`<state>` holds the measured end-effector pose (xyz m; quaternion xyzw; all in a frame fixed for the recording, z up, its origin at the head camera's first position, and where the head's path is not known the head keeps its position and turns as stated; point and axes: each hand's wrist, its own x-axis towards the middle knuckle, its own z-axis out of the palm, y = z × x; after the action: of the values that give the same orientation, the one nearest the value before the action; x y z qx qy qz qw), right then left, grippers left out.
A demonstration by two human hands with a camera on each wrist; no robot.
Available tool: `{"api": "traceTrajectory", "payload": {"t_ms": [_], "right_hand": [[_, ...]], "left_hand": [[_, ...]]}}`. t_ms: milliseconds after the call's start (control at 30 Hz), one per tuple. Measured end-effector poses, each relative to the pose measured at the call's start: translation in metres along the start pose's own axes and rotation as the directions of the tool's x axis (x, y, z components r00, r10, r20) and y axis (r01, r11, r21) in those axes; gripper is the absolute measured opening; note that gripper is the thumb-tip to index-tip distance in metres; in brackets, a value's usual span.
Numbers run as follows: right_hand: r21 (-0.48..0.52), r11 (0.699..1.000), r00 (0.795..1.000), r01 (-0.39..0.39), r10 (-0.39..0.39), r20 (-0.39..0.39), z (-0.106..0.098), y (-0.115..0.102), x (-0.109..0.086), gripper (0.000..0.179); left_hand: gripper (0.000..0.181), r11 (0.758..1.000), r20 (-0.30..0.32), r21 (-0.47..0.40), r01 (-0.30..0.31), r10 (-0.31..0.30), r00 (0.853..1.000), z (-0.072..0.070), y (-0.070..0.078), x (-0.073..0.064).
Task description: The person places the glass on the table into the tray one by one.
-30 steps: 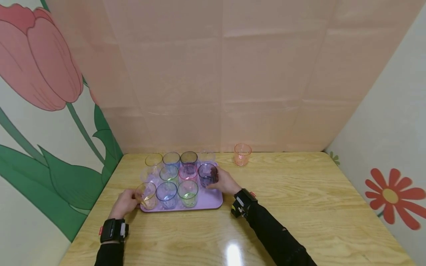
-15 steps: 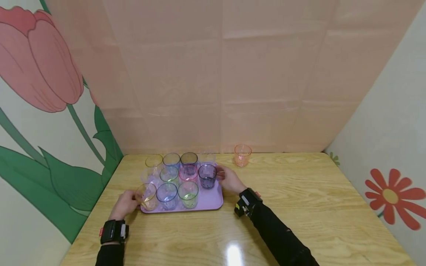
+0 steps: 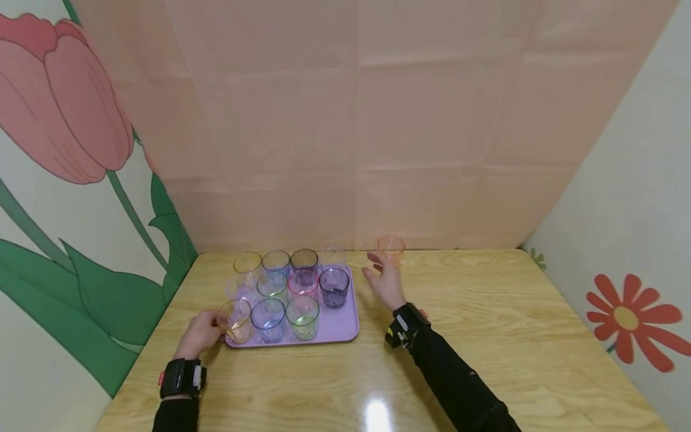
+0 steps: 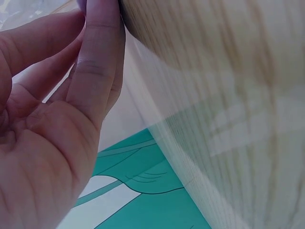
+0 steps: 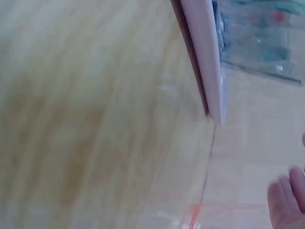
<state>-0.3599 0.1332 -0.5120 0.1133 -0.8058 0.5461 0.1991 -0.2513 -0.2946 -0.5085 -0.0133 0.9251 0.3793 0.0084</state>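
Note:
A lilac tray (image 3: 339,329) bears rows of tinted glasses, among them a dark grey glass (image 3: 333,289) on its right side. My left hand (image 3: 198,333) pinches the tray's near-left corner beside a yellow-rimmed glass (image 3: 240,327); the left wrist view shows thumb and fingertips meeting at a lilac bit of the tray (image 4: 82,5). To the right of the tray, my right hand (image 3: 387,285) holds nothing, its fingers apart. Just beyond its fingertips stands an orange glass (image 3: 391,245), partly hidden by the hand. The right wrist view catches that orange glass (image 5: 194,214) low down.
Other glasses on the tray include a blue glass (image 3: 269,321), a green glass (image 3: 303,321) and a pink-rimmed glass (image 3: 303,282). A peach covering (image 3: 356,150) rises at the wooden table's (image 3: 486,336) back edge. Painted walls flank both sides.
My right hand has let go of the dark grey glass, leaving it on the tray, and has moved right and away from me to the orange glass. The left hand stays at the tray's corner.

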Motion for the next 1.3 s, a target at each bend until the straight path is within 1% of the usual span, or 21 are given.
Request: {"api": "traceTrajectory", "payload": {"t_ms": [67, 133, 200, 267, 333, 433, 600, 767, 967, 1133, 1300], "right_hand": [[-0.059, 0.996, 0.994, 0.060, -0.065, -0.092, -0.004, 0.003, 0.004, 0.040], [-0.099, 0.988, 0.976, 0.118, -0.134, -0.174, -0.009, 0.007, 0.009, 0.040], [-0.155, 0.977, 0.955, 0.145, -0.179, -0.235, -0.014, 0.011, 0.013, 0.042], [-0.183, 0.974, 0.946, 0.134, -0.180, -0.270, -0.020, 0.015, 0.018, 0.046], [-0.203, 0.976, 0.947, 0.084, -0.142, -0.287, -0.026, 0.018, 0.022, 0.049], [-0.210, 0.978, 0.958, 0.002, -0.062, -0.281, -0.033, 0.021, 0.028, 0.055], [-0.224, 0.971, 0.969, -0.081, 0.024, -0.246, -0.041, 0.025, 0.037, 0.066], [-0.225, 0.964, 0.974, -0.143, 0.097, -0.204, -0.044, 0.031, 0.040, 0.075], [-0.264, 0.948, 0.979, -0.176, 0.140, -0.151, -0.046, 0.036, 0.044, 0.083], [-0.262, 0.939, 0.975, -0.221, 0.202, -0.097, -0.047, 0.035, 0.047, 0.090], [-0.249, 0.927, 0.960, -0.279, 0.278, -0.041, -0.044, 0.039, 0.047, 0.089]], "left_hand": [[0.011, 1.000, 0.001, -0.009, 0.006, -0.006, 1.000, 0.001, 0.000, -0.001], [0.012, 1.000, 0.001, -0.018, 0.012, -0.012, 1.000, 0.002, 0.000, -0.001], [0.013, 0.999, 0.003, -0.027, 0.020, -0.020, 1.000, 0.003, 0.000, -0.001], [0.013, 0.999, 0.010, -0.031, 0.027, -0.026, 1.000, 0.003, 0.000, -0.001], [0.014, 0.999, 0.012, -0.031, 0.039, -0.039, 0.999, 0.003, 0.000, -0.001], [0.013, 0.999, 0.010, -0.022, 0.045, -0.044, 0.999, 0.003, 0.002, -0.001], [0.011, 0.999, 0.003, -0.013, 0.037, -0.037, 0.999, 0.002, 0.003, 0.000], [0.010, 0.999, 0.005, -0.018, 0.043, -0.043, 0.999, 0.001, 0.003, 0.001], [0.011, 1.000, -0.002, -0.002, 0.026, -0.026, 1.000, 0.001, 0.002, 0.001], [0.011, 1.000, -0.010, 0.010, 0.010, -0.009, 1.000, 0.001, 0.001, 0.001], [0.011, 1.000, -0.012, 0.016, 0.000, 0.000, 1.000, 0.000, 0.000, 0.000]]}}
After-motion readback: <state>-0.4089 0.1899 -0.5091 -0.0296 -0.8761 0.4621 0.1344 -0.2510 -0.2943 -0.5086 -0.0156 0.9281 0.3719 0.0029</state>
